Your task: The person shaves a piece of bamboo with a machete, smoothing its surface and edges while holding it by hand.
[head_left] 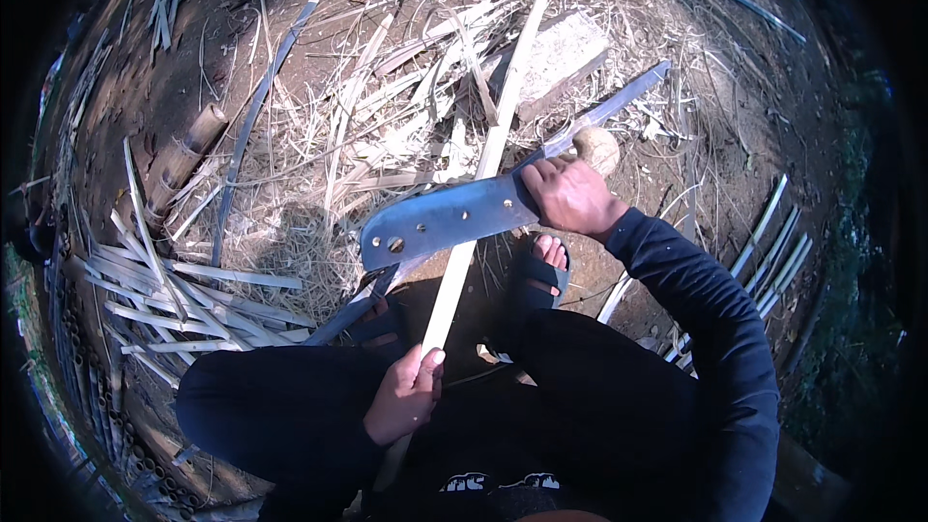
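Note:
My left hand (406, 391) is closed around the lower part of a long pale bamboo strip (449, 295), which runs away from my lap up and to the right. In my right hand (570, 198) is the handle of a large dark machete (440, 222), its rounded wooden end (597, 149) sticking out past my fist. The broad blade has several round holes and points left, crossing over the strip above my left hand. Whether its edge touches the strip, I cannot tell.
Shavings and split strips (387, 135) litter the ground ahead, around a wooden block (561, 58). A pile of pale strips (193, 300) lies at the left, near a bamboo pole piece (184, 159). My sandalled foot (546, 271) is just beneath the machete.

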Demonstrator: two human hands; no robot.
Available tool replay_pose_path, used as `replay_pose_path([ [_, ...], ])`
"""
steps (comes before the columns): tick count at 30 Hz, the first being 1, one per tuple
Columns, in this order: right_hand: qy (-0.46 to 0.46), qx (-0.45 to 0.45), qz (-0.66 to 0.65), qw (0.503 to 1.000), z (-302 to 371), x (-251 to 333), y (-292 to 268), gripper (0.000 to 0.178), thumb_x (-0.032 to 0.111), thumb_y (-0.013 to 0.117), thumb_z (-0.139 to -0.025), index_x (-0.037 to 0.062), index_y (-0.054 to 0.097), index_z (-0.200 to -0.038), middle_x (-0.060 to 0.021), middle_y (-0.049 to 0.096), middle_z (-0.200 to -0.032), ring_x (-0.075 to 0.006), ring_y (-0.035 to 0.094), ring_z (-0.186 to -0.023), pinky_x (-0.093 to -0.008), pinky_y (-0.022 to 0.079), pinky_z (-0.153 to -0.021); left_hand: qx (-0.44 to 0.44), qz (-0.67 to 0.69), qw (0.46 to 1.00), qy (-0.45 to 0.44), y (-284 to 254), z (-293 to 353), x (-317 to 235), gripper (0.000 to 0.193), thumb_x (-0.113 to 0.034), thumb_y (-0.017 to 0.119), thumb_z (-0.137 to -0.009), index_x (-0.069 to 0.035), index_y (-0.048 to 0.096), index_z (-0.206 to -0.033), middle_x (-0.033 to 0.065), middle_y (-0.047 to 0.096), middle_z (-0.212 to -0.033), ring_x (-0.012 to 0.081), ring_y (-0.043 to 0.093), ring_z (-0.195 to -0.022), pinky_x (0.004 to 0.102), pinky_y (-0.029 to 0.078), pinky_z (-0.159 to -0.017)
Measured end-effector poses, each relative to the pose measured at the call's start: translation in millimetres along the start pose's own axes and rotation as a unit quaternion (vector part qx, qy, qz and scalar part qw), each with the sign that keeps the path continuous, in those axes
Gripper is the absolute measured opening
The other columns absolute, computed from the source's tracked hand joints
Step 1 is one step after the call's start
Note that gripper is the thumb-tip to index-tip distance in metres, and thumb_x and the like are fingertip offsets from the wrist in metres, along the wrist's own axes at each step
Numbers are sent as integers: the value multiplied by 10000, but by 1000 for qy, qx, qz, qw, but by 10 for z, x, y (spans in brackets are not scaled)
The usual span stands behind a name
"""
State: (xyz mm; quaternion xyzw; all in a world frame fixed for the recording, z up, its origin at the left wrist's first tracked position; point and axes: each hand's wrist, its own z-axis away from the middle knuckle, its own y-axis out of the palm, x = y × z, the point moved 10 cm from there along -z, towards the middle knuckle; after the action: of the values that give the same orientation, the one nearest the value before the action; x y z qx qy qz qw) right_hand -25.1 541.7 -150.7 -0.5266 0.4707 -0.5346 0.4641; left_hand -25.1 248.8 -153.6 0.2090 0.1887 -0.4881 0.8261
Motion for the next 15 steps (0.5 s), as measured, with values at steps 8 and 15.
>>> replay_pose_path([
  [8,156,38,-59,985,-91,-392,162,255,167,656,-772,3,529,-919,-218,641,-785,-416,658,-727,-489,524,-675,14,11,1000,-20,17,-43,94,264,-315,415,-1061,-80,508,-985,-26,441,-627,59,443,-492,242,397,-442],
  [15,338,15,-2,941,317,-1658,114,254,219,602,-866,-35,599,-862,-240,662,-694,-402,685,-652,-469,555,-593,43,-8,996,78,-22,75,-7,339,-429,436,-1047,-96,501,-1031,-38,431,-651,47,417,-532,239,384,-458],
])
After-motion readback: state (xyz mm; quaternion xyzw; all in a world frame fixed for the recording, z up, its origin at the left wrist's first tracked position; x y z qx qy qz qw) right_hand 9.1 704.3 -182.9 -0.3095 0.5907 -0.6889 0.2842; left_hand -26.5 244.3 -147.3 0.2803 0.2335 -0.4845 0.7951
